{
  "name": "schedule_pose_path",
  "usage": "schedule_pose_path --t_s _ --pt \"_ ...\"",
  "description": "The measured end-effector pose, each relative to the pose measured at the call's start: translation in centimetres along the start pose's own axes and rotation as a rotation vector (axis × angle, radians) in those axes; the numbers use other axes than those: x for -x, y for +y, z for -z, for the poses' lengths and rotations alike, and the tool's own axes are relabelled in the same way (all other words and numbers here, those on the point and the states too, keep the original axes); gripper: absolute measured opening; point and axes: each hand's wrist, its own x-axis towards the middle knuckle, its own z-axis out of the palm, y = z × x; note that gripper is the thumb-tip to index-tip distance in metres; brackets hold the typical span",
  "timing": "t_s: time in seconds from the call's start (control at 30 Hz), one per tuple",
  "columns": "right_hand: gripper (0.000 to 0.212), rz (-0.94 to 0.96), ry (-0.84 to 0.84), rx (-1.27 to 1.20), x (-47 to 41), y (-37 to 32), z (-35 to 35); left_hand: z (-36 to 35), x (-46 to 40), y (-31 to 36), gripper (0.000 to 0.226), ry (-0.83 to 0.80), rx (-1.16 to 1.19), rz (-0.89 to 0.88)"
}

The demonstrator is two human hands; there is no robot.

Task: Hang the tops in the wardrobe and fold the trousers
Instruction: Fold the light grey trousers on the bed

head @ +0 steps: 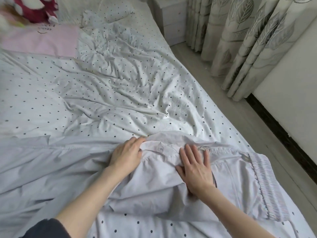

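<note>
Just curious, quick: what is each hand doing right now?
Left hand: fingers curled, gripping a fold of the grey trousers.
Right hand: open, fingers straight, pressing flat on the trousers.

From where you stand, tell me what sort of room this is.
Most likely a bedroom. A bed with a rumpled dotted sheet fills the view, a white bedside cabinet stands at its head, and leaf-print curtains hang to the floor. Both hands work on pale trousers lying on it.
</note>
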Motion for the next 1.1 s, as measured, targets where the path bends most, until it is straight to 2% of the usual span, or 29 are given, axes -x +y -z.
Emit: schedule_pose_path --t_s 0.13,0.23,0.3,0.4,0.5,0.63,0.77,0.87,0.97,1.1 --pt "0.066 -0.102 -0.034 -0.063 -0.7 -3.3 1.4 0.3 4.3 -3.1 0.062 0.151 -0.033 -0.079" --pt "0.064 -0.107 -0.038 -0.197 -0.1 -7.1 2.8 0.5 8.6 -6.2 0.073 0.265 -0.057 -0.025" --pt "0.064 -0.015 0.018 -0.196 0.6 -9.6 3.6 0.5 11.2 -7.5 0.068 0.313 -0.032 0.022" --pt "0.067 0.252 0.155 -0.066 2.4 -15.2 3.4 0.1 15.6 -9.8 0.056 0.344 -0.020 0.100" --pt "0.078 0.451 0.171 0.089 4.0 -19.9 2.1 -1.2 19.7 -11.7 0.056 0.316 -0.015 0.114" --pt "0.070 0.551 0.255 0.170 6.3 -24.6 0.1 -3.4 24.0 -15.4 0.055 0.253 -0.041 0.181" --pt "0.081 0.639 0.309 0.231 8.0 -27.4 -2.5 -5.7 27.5 -18.2 0.069 0.221 -0.062 0.188" --pt "0.068 0.709 0.350 0.277 9.1 -28.9 -3.8 -7.2 29.7 -19.8 0.077 0.221 -0.091 0.225" --pt "0.052 0.867 0.354 0.378 9.9 -30.5 -4.6 -7.9 31.5 -21.9 0.064 0.248 -0.108 0.295" --pt "0.043 0.913 0.378 0.391 9.7 -32.9 -4.6 -6.9 33.1 -25.7 0.054 0.311 -0.085 0.351"
